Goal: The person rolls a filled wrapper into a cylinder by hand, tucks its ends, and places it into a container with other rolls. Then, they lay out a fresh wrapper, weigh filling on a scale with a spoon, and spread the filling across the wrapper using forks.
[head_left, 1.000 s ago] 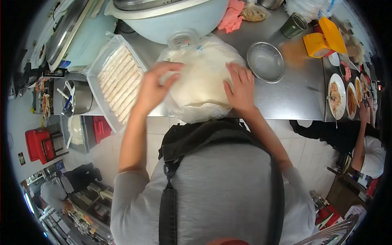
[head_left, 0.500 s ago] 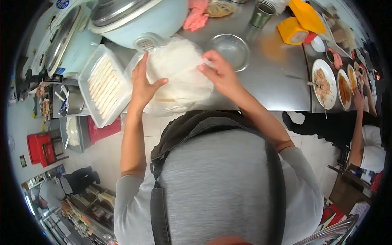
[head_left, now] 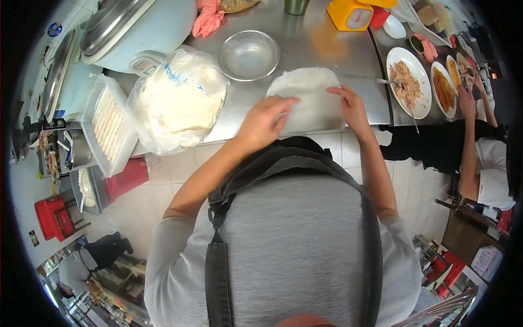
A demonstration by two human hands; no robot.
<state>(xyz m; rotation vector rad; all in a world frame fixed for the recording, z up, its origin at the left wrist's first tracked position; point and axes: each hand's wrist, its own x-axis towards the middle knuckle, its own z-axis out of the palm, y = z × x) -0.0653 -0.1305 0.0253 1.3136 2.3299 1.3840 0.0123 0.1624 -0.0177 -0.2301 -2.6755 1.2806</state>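
Observation:
A thin, pale round wrapper sheet (head_left: 310, 87) lies over the front part of the steel counter, its lower edge blurred. My left hand (head_left: 261, 124) is over its left side, fingers curled and closed at the sheet. At its right edge, my right hand (head_left: 353, 108) pinches it between thumb and fingers. To the left sits a clear plastic bag (head_left: 182, 103) with a stack of similar white sheets inside, touched by neither hand. A shallow metal bowl (head_left: 249, 56) with clear liquid stands behind my left hand.
A white tray (head_left: 124, 131) of pale rolls stands left, beside a large light-blue cooker (head_left: 147, 32). On the right are an oval plate (head_left: 424, 68) of shredded filling with a spoon, another filled plate (head_left: 444, 90) and a yellow scale (head_left: 348, 16). A co-worker's arm (head_left: 468, 141) reaches in there.
Both hands have moved right, away from the bag, and a single sheet now lies between them on the counter. The view has shifted right. The bag stays beside the tray.

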